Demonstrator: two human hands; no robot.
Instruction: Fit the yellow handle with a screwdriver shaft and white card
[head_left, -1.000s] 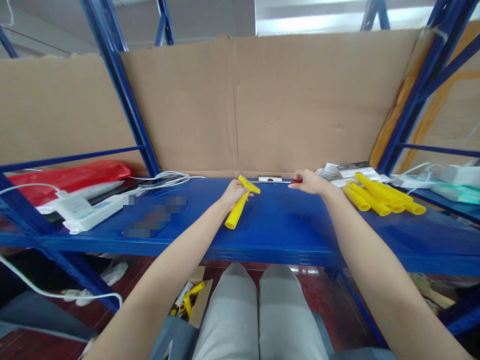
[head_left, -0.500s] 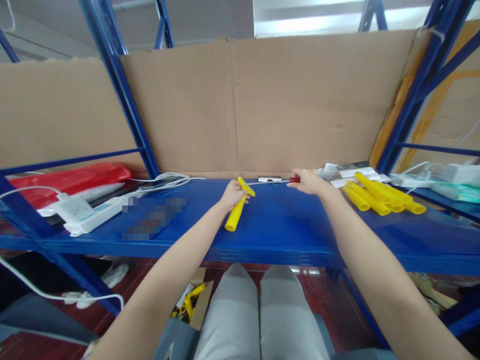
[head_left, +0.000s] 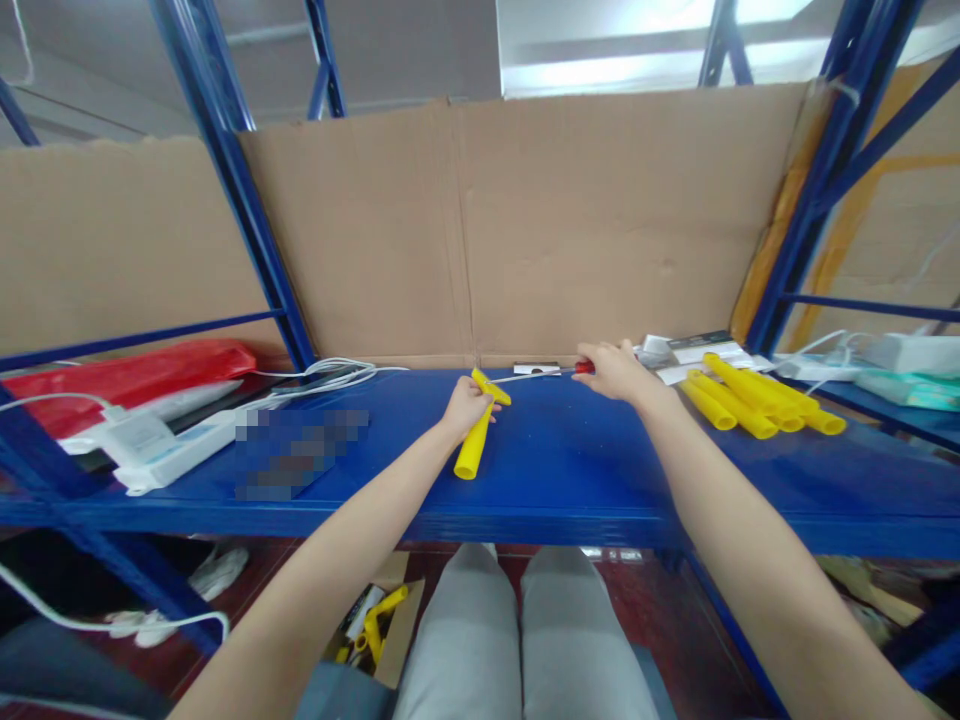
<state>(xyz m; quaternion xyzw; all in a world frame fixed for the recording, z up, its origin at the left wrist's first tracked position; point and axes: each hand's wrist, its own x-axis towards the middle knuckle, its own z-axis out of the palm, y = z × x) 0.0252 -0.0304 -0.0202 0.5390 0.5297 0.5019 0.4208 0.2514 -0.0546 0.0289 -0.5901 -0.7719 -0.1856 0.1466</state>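
Note:
My left hand (head_left: pixel 466 404) is closed round a yellow T-shaped piece with a tube handle (head_left: pixel 470 457), held over the blue shelf with its open tube end toward me. In my right hand (head_left: pixel 613 369) is a screwdriver (head_left: pixel 585 367) with a red handle. Its long metal shaft lies nearly level, pointing left, and the tip meets the head of the yellow piece. Whether the tip sits in a screw is too small to tell. Behind the shaft a small white and dark object (head_left: pixel 535 369) lies by the cardboard.
Several yellow tubes (head_left: pixel 750 400) lie at the right beside papers and plastic packaging (head_left: pixel 697 350). On the left are a white power strip (head_left: pixel 180 450), cables (head_left: pixel 337 372) and a red bag (head_left: pixel 135 380). Below, a cardboard box (head_left: pixel 401 630) holds yellow parts. Cardboard (head_left: pixel 600 230) stands behind the blue shelf (head_left: pixel 570 470).
The camera view has tilted up slightly, so the shelf appears lower. Both hands keep their hold, the screwdriver still at the yellow piece; the right hand's grip has turned a little.

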